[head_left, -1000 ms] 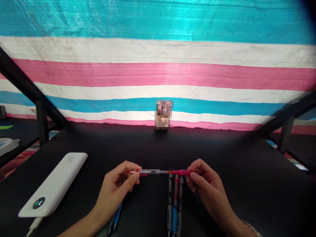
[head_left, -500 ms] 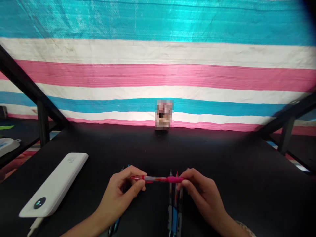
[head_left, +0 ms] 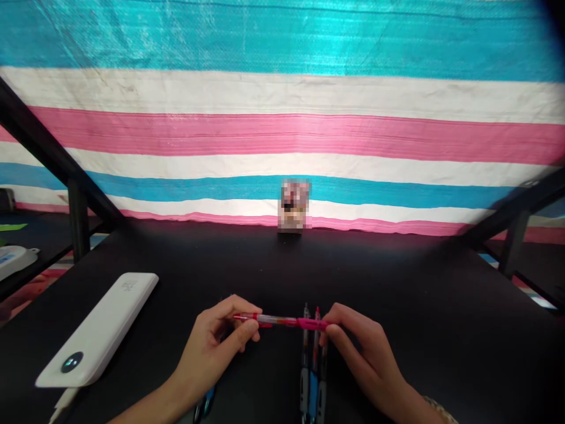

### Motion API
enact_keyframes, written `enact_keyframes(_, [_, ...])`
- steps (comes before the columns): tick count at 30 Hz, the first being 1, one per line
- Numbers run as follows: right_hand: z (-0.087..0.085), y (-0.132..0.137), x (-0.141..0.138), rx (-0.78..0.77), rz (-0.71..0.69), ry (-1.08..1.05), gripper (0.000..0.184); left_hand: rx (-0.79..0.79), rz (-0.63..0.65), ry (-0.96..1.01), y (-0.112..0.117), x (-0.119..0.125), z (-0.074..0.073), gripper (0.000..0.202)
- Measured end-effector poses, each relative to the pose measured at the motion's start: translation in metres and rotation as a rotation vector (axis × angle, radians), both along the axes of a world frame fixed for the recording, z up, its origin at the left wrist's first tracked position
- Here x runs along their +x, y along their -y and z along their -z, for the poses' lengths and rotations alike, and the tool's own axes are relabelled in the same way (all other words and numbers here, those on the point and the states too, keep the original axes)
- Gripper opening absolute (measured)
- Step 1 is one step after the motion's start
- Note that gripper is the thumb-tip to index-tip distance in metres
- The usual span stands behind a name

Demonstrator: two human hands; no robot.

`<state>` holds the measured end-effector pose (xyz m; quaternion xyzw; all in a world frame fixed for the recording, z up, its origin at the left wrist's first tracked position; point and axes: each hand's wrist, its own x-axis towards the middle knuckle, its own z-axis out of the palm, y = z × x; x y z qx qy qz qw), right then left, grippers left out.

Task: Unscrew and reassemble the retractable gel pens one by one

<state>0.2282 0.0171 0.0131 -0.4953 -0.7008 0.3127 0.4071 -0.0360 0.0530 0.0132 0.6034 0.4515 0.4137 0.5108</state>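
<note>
A pink pen (head_left: pixel 285 321) with a clear middle lies level between my hands, above the black table. My left hand (head_left: pixel 225 335) pinches its left end between thumb and fingers. At the other end, the thumb and forefinger of my right hand (head_left: pixel 362 338) close on the pink part. Below the pen, near my right hand, several pens (head_left: pixel 314 377) with grey and blue parts lie side by side, pointing away from me. Other pens (head_left: pixel 205 403) with blue parts lie partly hidden under my left hand and wrist.
On the left of the black table (head_left: pixel 212 253) lies a white power bank (head_left: pixel 99 330) with a cable (head_left: pixel 66 403) plugged in. A small pixelated upright item (head_left: pixel 291 212) stands at the back, before a striped sheet (head_left: pixel 291 135). Black frame bars (head_left: pixel 79 218) flank the table.
The pink part at the pen's right end looks different, as if the pen has rolled a little about its length. Both hands stay nearly in place.
</note>
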Motion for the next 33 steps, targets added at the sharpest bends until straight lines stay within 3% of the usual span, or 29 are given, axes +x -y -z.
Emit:
enact_keyframes(2, [0.0015,0.0002,0.0001,0.001,0.019,0.004,0.012,-0.001,0.002,0.005,0.0000,0.0007,0.0005,0.011])
enact_keyframes(5, [0.0065,0.0004,-0.0012,0.055,0.094,0.025,0.022,0.004,-0.007,0.009,-0.0003,0.0014,0.0002,0.009])
enact_keyframes(7, [0.0075,0.0005,-0.0015,0.085,0.083,0.049,0.004,0.008,-0.014,0.011,0.0000,0.0012,-0.0003,0.009])
enact_keyframes(11, [0.0024,0.0003,-0.0003,0.060,-0.008,0.072,0.023,0.005,-0.003,-0.004,0.0007,-0.0005,-0.0006,0.010])
enact_keyframes(18, [0.0050,-0.0001,-0.0020,0.073,0.032,0.087,0.005,-0.019,-0.003,-0.014,0.0000,-0.0005,0.0004,0.010])
enact_keyframes(21, [0.0044,0.0004,-0.0015,0.084,-0.031,0.111,0.023,-0.007,-0.008,-0.009,0.0001,-0.0004,0.0015,0.009])
enact_keyframes(27, [-0.0006,0.0000,-0.0023,0.081,-0.101,0.132,0.034,0.043,-0.015,0.007,-0.0006,-0.0004,0.0038,0.009])
enact_keyframes(33, [-0.0008,0.0035,-0.0048,-0.192,-0.135,0.017,0.043,0.187,-0.040,-0.052,0.0016,-0.0001,0.0071,0.011])
